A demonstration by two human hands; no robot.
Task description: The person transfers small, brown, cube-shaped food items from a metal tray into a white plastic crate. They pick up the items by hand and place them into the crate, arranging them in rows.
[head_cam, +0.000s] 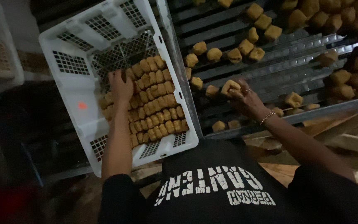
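Cube: golden fried cube at centre right, pinched in our right hand grip.
Left hand: our spread fingers rest on packed cubes.
Crate: white crate, upper left, half full.

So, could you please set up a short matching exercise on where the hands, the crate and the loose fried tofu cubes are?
Things:
1. left hand
2. right hand
3. white plastic crate
4. metal slatted rack

Places or states:
A. carries scattered cubes
B. grips one fried tofu cube
C. holds packed rows of cubes
D. rests on the packed cubes

Pairs: 1-D, 2-B, 3-C, 4-A
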